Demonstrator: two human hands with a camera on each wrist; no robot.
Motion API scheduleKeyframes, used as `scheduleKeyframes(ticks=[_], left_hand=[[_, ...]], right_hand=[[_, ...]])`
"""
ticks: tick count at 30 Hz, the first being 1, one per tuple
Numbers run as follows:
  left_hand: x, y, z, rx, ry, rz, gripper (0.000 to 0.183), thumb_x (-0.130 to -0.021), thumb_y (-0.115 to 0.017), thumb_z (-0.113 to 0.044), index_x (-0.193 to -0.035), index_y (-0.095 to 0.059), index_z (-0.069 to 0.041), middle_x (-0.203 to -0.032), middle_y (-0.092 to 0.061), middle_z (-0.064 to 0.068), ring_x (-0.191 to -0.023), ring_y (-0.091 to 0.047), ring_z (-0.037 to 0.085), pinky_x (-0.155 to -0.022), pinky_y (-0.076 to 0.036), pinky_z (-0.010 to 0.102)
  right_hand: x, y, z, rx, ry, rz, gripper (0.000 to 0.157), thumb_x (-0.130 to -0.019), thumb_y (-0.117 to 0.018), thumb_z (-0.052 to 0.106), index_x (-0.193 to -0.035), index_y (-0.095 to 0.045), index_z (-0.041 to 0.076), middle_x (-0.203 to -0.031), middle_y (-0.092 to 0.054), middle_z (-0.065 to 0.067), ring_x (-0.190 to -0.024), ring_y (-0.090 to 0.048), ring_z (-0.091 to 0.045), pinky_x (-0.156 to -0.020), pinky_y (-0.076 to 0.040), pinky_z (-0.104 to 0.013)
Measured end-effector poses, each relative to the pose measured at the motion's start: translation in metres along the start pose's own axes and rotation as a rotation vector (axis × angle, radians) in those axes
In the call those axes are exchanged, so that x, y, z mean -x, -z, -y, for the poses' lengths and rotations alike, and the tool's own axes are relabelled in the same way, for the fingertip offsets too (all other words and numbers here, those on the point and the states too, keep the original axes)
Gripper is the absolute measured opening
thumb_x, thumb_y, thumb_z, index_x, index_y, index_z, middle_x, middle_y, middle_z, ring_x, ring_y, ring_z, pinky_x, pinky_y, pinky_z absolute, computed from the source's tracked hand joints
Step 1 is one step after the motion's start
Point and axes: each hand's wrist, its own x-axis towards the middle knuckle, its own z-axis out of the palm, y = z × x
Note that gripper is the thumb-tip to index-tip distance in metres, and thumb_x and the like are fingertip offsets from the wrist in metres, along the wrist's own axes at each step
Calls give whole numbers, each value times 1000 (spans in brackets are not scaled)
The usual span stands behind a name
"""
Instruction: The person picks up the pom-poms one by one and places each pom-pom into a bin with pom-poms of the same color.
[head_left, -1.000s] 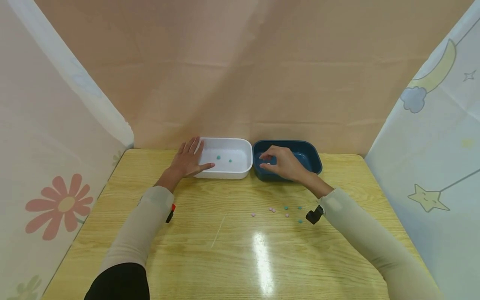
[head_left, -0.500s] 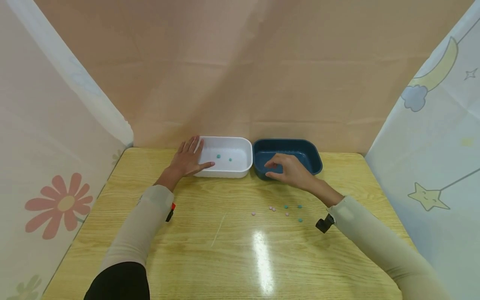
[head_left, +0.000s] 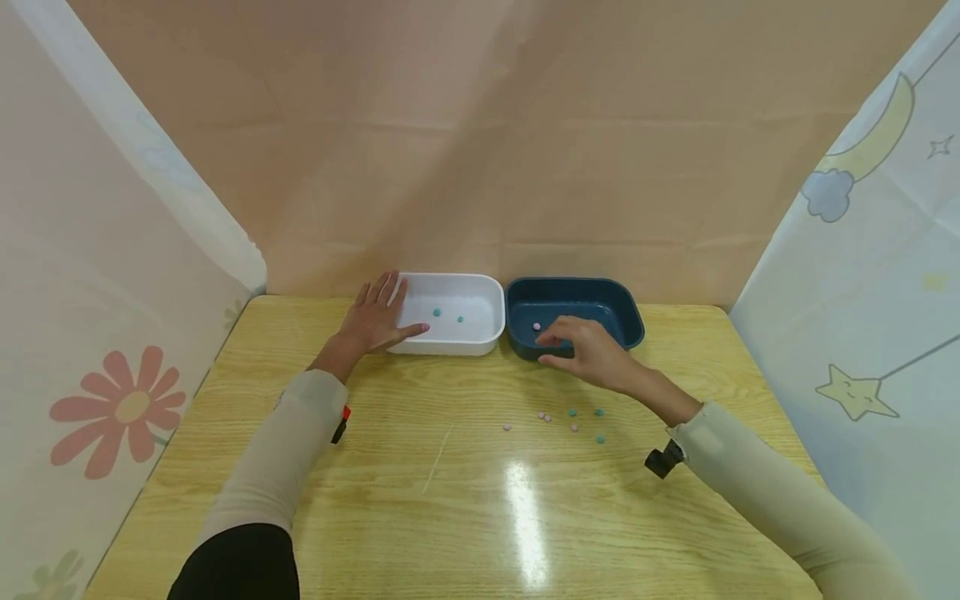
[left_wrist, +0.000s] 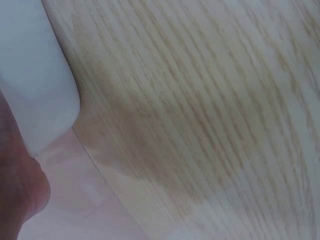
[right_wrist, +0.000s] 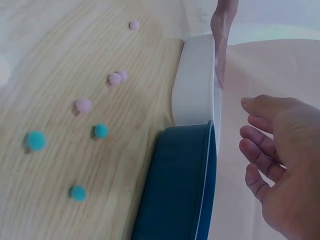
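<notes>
My left hand (head_left: 370, 323) lies with spread, straight fingers on the left end of a white bin (head_left: 483, 348). Two small teal balls (head_left: 437, 312) sit inside that bin. Over the front rim of the dark blue bin (head_left: 621, 310) hovers my right hand (head_left: 592, 350), its fingers loosely bent and a gap between thumb and forefinger. Nothing shows in its grasp in the right wrist view. One pink ball (head_left: 536, 327) lies on the blue bin's floor, just beyond the fingertips. On the table in front are several pink balls (right_wrist: 83, 105) and three teal balls (right_wrist: 35, 140).
The two bins stand side by side at the back edge of the wooden table (head_left: 420, 500), against a tan backdrop (head_left: 450, 167). Patterned white panels (head_left: 870, 317) close off both sides.
My right hand has drawn back toward the front right from inside the blue bin. The pink ball there is now in plain sight. My left hand has stayed put.
</notes>
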Motion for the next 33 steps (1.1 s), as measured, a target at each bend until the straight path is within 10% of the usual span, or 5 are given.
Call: scheduleKeyframes(ticks=[8, 33], left_hand=[[2, 0, 0, 14, -5, -14, 111, -99, -38, -80, -169, 1, -3, -177, 11, 18, -164, 9, 37, -131, 4, 57], [2, 1, 0, 20, -20, -16, 110, -100, -37, -79, -169, 4, -4, -177, 13, 17, -164, 10, 35, -131, 4, 57]], right_hand=[[10, 1, 2, 25, 46, -9, 22, -86, -90, 11, -105, -80, 8, -98, -74, -1, -87, -70, -19, -74, -59, -31], [46, -1, -7, 3, 20, 37, 24, -86, -88, 9, -108, -79, 7, -99, -74, -5, -86, -68, -23, -72, -60, -42]])
